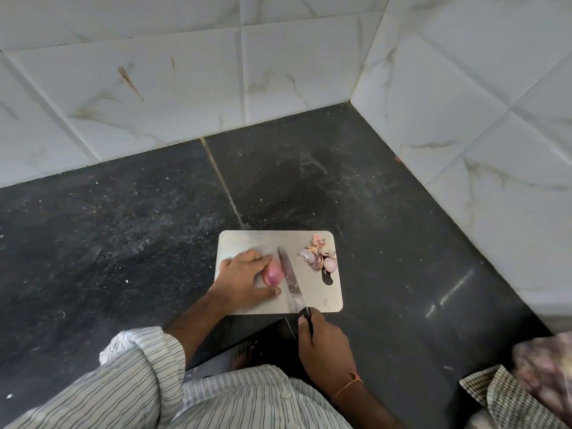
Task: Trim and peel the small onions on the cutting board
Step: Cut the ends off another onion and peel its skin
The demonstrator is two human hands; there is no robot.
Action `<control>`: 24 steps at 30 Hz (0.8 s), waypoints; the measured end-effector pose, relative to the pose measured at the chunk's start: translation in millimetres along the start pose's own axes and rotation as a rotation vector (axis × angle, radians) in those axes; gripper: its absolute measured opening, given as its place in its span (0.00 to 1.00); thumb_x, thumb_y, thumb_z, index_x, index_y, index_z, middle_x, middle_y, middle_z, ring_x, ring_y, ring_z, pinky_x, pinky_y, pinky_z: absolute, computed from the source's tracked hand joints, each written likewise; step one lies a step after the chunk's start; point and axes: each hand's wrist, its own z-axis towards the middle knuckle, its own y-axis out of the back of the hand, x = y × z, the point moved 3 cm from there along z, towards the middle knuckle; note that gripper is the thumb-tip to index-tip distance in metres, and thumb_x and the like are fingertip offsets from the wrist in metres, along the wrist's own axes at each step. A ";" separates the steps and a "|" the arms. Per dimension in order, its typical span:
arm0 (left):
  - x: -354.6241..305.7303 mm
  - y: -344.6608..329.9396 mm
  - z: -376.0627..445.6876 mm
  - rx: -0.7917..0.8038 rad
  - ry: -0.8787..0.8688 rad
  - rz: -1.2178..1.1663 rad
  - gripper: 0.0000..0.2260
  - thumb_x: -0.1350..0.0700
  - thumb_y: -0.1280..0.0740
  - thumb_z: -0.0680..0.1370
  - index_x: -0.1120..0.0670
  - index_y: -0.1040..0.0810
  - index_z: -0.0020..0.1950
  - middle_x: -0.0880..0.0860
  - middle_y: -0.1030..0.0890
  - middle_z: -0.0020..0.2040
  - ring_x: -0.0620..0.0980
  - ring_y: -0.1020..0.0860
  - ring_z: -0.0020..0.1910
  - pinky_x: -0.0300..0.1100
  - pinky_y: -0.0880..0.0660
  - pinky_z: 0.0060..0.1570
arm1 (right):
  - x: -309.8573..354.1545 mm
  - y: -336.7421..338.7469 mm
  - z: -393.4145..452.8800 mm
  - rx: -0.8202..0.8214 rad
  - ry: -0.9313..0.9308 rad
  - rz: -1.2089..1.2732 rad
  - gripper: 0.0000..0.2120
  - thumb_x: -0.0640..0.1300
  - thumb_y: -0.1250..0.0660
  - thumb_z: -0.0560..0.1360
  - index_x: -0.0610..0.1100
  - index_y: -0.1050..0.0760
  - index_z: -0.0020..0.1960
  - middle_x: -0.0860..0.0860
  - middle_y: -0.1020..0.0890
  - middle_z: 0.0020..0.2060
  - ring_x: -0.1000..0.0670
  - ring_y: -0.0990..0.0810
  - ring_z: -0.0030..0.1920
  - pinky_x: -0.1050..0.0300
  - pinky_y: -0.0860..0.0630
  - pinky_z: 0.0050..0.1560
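A steel cutting board (322, 292) lies on the dark stone counter. My left hand (244, 278) holds a small pink onion (272, 274) down on the board's left part, fingers and thumb curled round it. My right hand (323, 345) grips the black handle of a knife (291, 280); the blade lies along the board right beside the onion's right end. A peeled small onion (330, 265) sits at the board's far right, next to a heap of onion skins (314, 252).
White marble-look tiled walls (185, 88) meet in a corner behind the counter (123, 227). A checked cloth (507, 397) and a blurred pinkish heap (548, 363) lie at the lower right. The counter edge runs just under the board's near side.
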 end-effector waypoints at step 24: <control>-1.6 -2.7 3.8 0.015 -0.006 -0.143 0.31 0.40 0.26 0.78 0.51 0.25 0.78 0.43 0.28 0.66 0.43 0.26 0.62 0.35 0.29 0.68 | 39.8 -3.5 25.9 0.122 -0.046 -0.137 0.10 0.53 0.49 0.88 0.50 0.37 0.52 0.47 0.14 0.48 0.41 0.14 0.50 0.51 0.29 0.41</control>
